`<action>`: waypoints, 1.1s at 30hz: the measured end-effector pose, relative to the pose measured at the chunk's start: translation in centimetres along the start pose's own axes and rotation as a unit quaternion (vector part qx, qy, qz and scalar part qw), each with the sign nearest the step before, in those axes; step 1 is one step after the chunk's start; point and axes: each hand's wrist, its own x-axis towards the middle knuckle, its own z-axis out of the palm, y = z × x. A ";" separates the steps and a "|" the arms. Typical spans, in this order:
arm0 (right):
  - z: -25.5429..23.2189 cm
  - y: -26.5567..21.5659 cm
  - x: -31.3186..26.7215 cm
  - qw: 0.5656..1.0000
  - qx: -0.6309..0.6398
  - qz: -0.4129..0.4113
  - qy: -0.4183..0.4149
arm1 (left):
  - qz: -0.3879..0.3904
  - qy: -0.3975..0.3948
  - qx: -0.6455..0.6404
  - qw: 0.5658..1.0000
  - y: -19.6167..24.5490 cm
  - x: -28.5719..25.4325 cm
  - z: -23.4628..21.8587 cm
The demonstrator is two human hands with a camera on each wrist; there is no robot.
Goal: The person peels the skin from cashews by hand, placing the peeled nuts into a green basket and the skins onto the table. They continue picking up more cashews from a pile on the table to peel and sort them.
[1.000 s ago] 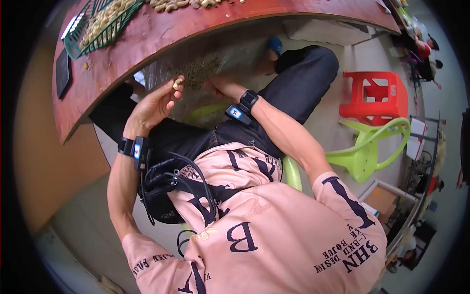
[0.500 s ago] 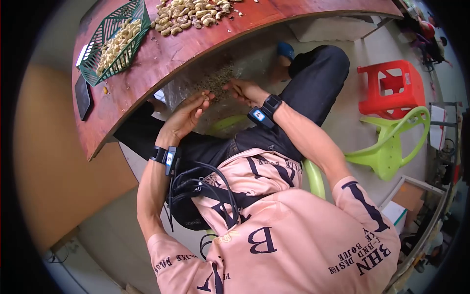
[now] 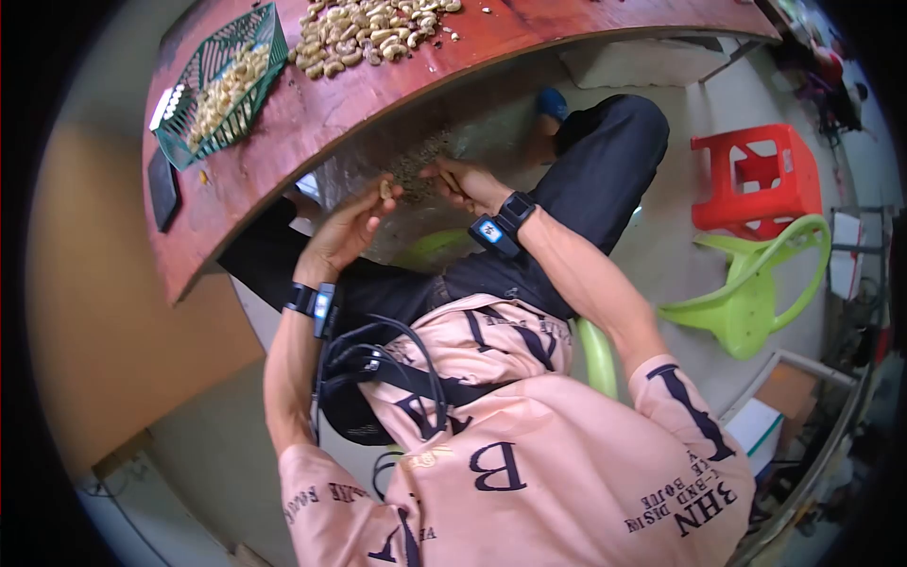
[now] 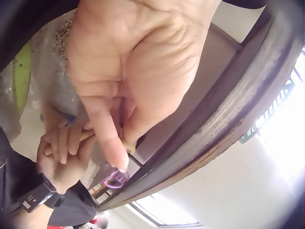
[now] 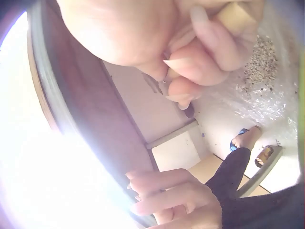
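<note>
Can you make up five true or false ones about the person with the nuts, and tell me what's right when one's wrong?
1. The left hand holds a nut. True.
2. The right hand holds nothing. False: it grips a pale, stick-like thing.
3. The green basket has nuts in it. True.
4. The stool near the lime-green chair is blue. False: it is red.
5. The loose pile of nuts lies under the table. False: it lies on top.
</note>
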 end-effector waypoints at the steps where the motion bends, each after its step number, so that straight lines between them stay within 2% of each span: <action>1: 0.6 -0.5 -0.6 1.000 -0.003 0.010 0.009 | 0.004 -0.002 0.009 1.000 0.1 0.0 -0.2; 5: 0.7 -1.0 -1.1 1.000 -0.004 0.020 0.000 | -0.006 0.019 0.005 1.000 0.2 0.0 -0.2; 8: 0.2 -0.5 -0.5 1.000 -0.011 -0.016 -0.019 | -0.018 0.018 -0.007 1.000 -0.3 0.4 -1.0; 14: 1.1 -1.9 -1.2 0.996 0.064 -0.032 -0.046 | -0.031 0.029 0.034 0.998 -1.2 1.1 -1.4; 18: 1.5 -1.8 -0.7 0.995 0.009 -0.038 -0.090 | -0.034 0.056 0.049 0.997 -1.2 1.5 -1.1; 20: 1.7 -1.4 -0.1 0.993 -0.026 -0.027 -0.110 | -0.042 0.027 0.046 0.998 -1.4 1.7 -1.9; 21: 2.1 -1.4 0.0 0.993 -0.017 -0.026 -0.116 | -0.044 0.011 0.040 0.998 -1.5 1.7 -1.8; 23: 2.5 -1.4 -0.3 0.992 -0.008 -0.017 -0.125 | -0.049 0.029 0.041 0.998 -1.9 1.6 -1.5; 26: 2.8 -1.5 -0.8 0.982 0.006 -0.013 -0.190 | -0.058 0.045 0.047 0.996 -2.1 1.6 -0.7; 29: 2.8 -1.4 -0.7 0.979 0.006 0.013 -0.205 | -0.063 0.035 0.054 0.996 -2.4 2.1 -1.3; 33: 2.7 -2.1 -1.4 0.981 -0.048 0.006 -0.185 | -0.066 0.014 0.041 0.997 -2.9 2.1 -1.0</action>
